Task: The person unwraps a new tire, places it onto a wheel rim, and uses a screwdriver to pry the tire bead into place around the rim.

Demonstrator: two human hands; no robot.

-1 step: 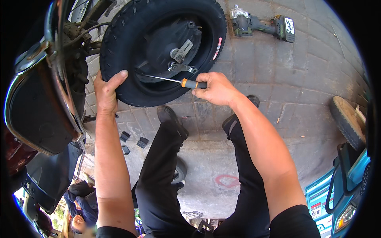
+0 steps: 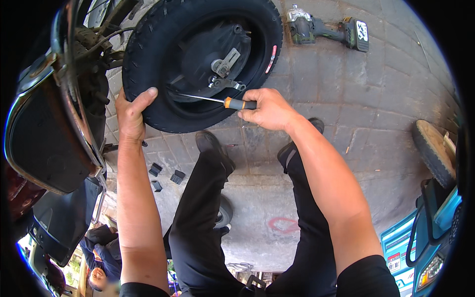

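A black wheel (image 2: pixel 208 106) with a treaded tyre and a dark hub with a metal lever arm is at the top of the head view, tilted toward me. My left hand (image 2: pixel 132 111) grips the tyre's near left edge, its thumb on the sidewall and its other fingers hidden behind the tread. My right hand (image 2: pixel 267 108) is closed around the grey and orange handle of a screwdriver (image 2: pixel 237 104). The metal shaft points left across the tyre's sidewall to the inner rim, below the hub. Whether the tip touches the rim I cannot tell.
A cordless power tool (image 2: pixel 326 32) lies on the paving beyond the wheel. A motorcycle (image 2: pixel 54 133) stands close on my left. Small black blocks (image 2: pixel 177 176) lie near my left foot. On the right are another wheel (image 2: pixel 433 151) and a blue vehicle (image 2: pixel 420 242). A person (image 2: pixel 101 257) is at lower left.
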